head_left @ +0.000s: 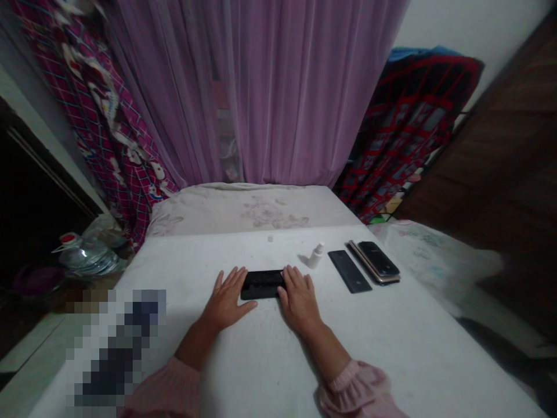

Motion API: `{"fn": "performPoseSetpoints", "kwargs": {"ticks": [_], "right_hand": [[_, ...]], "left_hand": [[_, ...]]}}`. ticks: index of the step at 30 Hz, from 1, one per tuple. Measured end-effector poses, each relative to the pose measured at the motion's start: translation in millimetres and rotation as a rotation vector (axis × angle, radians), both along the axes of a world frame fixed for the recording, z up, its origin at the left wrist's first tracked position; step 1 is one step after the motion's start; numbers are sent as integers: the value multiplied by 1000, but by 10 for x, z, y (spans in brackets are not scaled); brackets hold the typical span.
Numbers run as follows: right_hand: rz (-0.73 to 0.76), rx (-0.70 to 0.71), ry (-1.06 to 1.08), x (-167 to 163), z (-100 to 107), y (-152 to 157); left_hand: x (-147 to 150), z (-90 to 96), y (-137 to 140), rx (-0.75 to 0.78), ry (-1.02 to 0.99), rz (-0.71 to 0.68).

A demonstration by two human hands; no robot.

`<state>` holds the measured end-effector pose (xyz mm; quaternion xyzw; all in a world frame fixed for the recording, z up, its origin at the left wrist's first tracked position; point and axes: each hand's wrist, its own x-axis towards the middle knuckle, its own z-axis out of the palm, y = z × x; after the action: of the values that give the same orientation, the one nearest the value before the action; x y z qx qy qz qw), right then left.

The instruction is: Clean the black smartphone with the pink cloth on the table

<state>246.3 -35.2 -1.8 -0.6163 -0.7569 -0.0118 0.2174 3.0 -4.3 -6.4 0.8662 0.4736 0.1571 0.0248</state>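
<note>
A black phone (262, 284) lies sideways on the white-covered table, its long edges running left to right. At its left end, my left hand (228, 299) rests with fingers spread, fingertips by the upper corner and the thumb below the lower edge. My right hand (301, 299) lies over the right end, fingers stretched out and the thumb touching the phone; that end is partly hidden. Behind my right hand stands a small white spray bottle (316, 256). Further right are a flat dark phone-shaped panel (350, 271) and a stack of phones (378, 259).
A small pale square (270, 238) lies towards the back of the white tabletop (261, 360). Purple curtains (287, 93) hang behind it. A large clear water bottle (87, 253) stands off the left side. The near left corner is blurred into blocks.
</note>
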Motion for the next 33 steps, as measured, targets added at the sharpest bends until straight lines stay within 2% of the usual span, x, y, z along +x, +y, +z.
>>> {"fn": "performPoseSetpoints", "kwargs": {"ticks": [3, 6, 9, 12, 14, 17, 20, 23, 27, 30, 33], "right_hand": [[1, -59, -27, -146, 88, 81], [82, -72, -18, -348, 175, 96], [208, -39, -19, -462, 220, -38], [300, -28, -29, -361, 201, -233], [283, -37, -35, -199, 165, -301], [132, -43, -29, 12, 124, -230], [30, -64, -14, -18, 144, -41], [80, -85, -5, -276, 215, 48], [245, -72, 17, -499, 261, -132], [303, -52, -14, -346, 211, -300], [198, -29, -35, -75, 146, -283]], "left_hand": [[11, -10, -14, 17, -18, -5], [15, 6, -30, 28, -30, -2], [13, 23, -34, 19, -45, 4], [13, 37, -35, 11, -79, 8], [16, 47, -34, -2, -96, 11], [21, 62, -32, -25, -108, 14], [27, 73, -35, -31, -118, 25], [33, 73, -41, -30, -110, 41], [36, 52, -45, -19, -97, 49], [36, 39, -42, -6, -108, 53], [32, 48, -38, -27, -109, 46]]}}
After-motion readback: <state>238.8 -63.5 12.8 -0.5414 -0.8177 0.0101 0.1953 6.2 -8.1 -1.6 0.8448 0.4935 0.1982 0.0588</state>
